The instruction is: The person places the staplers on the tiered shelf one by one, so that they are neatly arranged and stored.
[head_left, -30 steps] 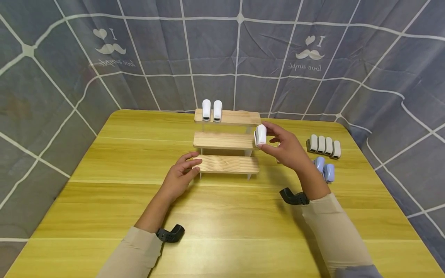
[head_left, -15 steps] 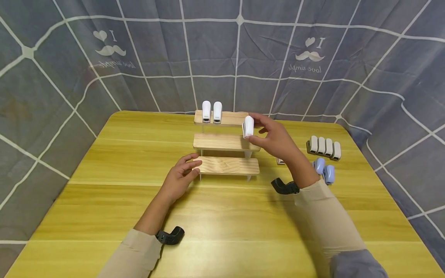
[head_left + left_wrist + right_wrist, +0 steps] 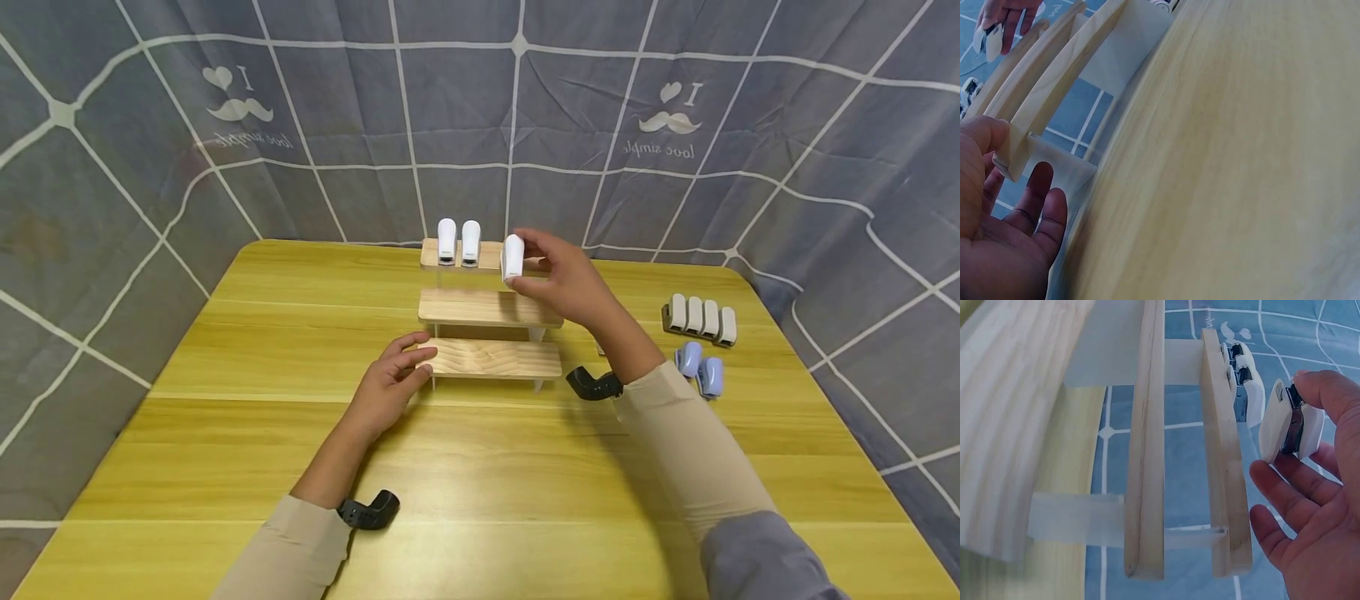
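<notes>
A three-step wooden rack stands on the table, its top board [image 3: 491,256] carrying two white staplers [image 3: 470,242] side by side at the left. My right hand [image 3: 562,279] pinches a third white stapler [image 3: 513,257] between thumb and fingers, in front of the top board's right half. In the right wrist view that held stapler [image 3: 1291,422] is apart from the board [image 3: 1225,462]. My left hand [image 3: 386,385] grips the left end of the lowest board [image 3: 491,357]; in the left wrist view the thumb lies on the board's end [image 3: 1016,150].
Several off-white staplers [image 3: 701,315] stand in a row on the table's right side, with two blue staplers [image 3: 710,377] just in front of them. Part of another object shows beside the rack, mostly behind my right forearm. A grey checked cloth [image 3: 465,100] hangs around the table [image 3: 480,500].
My right hand has carried the white stapler left and back, from beside the middle board to in front of the top board. My left hand has stayed on the lowest board.
</notes>
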`<state>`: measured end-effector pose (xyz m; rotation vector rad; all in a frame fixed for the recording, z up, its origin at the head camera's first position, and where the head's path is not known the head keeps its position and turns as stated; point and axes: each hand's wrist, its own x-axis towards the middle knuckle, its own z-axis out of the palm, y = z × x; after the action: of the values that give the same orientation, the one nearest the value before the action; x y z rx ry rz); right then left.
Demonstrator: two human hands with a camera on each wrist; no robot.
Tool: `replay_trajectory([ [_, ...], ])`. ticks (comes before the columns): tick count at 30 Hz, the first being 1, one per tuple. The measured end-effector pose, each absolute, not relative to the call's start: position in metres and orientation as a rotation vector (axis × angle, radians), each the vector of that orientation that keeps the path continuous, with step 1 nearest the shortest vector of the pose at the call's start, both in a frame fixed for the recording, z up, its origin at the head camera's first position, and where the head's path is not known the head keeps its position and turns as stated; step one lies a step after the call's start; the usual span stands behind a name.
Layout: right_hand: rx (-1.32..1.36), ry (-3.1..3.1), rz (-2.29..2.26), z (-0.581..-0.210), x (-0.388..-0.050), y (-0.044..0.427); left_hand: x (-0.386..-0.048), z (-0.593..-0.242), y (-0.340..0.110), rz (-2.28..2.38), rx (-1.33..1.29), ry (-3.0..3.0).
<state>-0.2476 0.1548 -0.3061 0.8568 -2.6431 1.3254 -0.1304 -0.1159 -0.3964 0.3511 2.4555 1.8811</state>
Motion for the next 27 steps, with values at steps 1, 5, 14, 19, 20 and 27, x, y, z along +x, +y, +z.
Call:
replay_trajectory([
  [1,0.851,-2.638,1.340,-0.306,-0.249,0.153,-0.130,-0.396,-0.116,1.884,0.356,2.455],
  [5,0.841,-2.617,1.386,-0.306,-0.254,0.148,-0.129,-0.394,-0.115,1.890,0.350,2.449],
  [14,0.801,-2.648,1.406,-0.305,-0.264,0.140,-0.130,-0.396,-0.115,1.877,0.326,2.464],
  [19,0.803,-2.651,1.442,-0.304,-0.268,0.135,-0.137,-0.413,-0.117,1.881,0.339,2.475],
  [20,0.809,-2.647,1.453,-0.305,-0.269,0.134,-0.139,-0.417,-0.118,1.885,0.342,2.473],
  [27,0.823,-2.631,1.436,-0.312,-0.274,0.130,-0.146,-0.433,-0.122,1.903,0.370,2.470],
])
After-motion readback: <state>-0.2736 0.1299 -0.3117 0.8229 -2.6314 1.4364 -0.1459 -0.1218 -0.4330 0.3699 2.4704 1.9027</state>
